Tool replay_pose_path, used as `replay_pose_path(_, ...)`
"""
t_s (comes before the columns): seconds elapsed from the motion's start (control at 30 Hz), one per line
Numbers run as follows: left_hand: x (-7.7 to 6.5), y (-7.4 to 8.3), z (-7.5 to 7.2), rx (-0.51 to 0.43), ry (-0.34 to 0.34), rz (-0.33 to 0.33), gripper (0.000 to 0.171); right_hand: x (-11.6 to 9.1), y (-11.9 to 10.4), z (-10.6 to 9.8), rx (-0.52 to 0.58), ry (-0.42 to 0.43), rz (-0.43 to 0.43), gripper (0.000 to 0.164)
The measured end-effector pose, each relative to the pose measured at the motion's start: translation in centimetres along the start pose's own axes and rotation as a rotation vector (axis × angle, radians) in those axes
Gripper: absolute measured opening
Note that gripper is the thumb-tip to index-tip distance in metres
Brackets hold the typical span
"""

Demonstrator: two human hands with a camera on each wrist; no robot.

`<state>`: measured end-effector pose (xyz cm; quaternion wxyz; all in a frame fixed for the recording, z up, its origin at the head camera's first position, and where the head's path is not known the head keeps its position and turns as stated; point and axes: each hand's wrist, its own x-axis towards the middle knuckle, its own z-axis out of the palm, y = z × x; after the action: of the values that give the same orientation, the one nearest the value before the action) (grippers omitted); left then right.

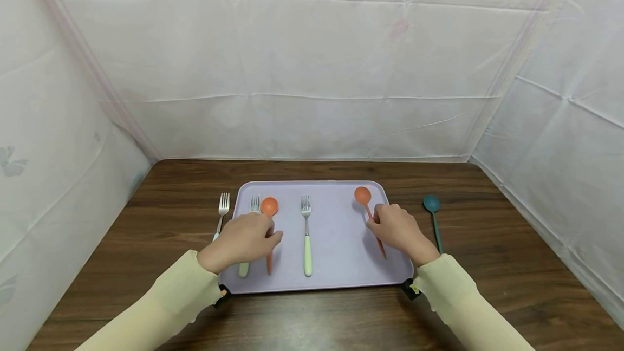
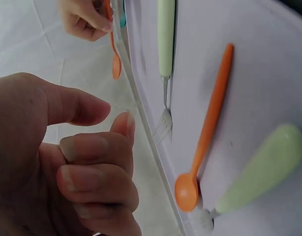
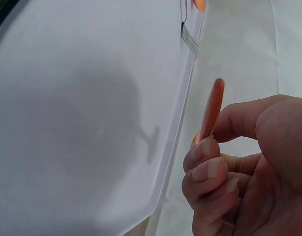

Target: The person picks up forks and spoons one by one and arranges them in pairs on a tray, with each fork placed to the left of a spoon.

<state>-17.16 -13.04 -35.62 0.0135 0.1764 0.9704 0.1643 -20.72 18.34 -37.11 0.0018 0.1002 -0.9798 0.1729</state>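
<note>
My right hand point(image 1: 397, 227) pinches an orange spoon point(image 1: 363, 195) by its handle between thumb and fingers, above the right part of the lilac tray point(image 1: 341, 270). In the right wrist view the handle end of that spoon point(image 3: 214, 105) sticks out past the fingertips. Over the tray's left part hovers my left hand point(image 1: 246, 237), fingers loosely curled, nothing held, a gap between thumb and index finger. Below it a second orange spoon point(image 2: 212, 115) and a green-handled fork point(image 2: 266, 167) lie on the tray. Another green-handled fork point(image 1: 307, 248) lies mid-tray.
Left of the tray a fork with a pale blue handle point(image 1: 223, 205) lies on the brown wooden table point(image 1: 302, 318), partly behind the left hand. A teal spoon point(image 1: 431, 204) lies right of the tray. White sheeting point(image 1: 312, 69) hangs behind and on both sides.
</note>
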Motion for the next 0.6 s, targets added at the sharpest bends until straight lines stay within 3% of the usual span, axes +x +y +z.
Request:
replay_pose_path(0.33, -1.4, -2.3, -0.5, -0.035, 0.020, -0.076, 0.038, 0.5, -0.8, 0.8, 0.075, -0.049, -0.010, 0.021)
replay_pose_path(0.6, -2.3, -4.0, -0.8, -0.047, 0.014, -0.124, 0.037, 0.8, -1.5, 1.3, 0.131, -0.049, -0.077, 0.020)
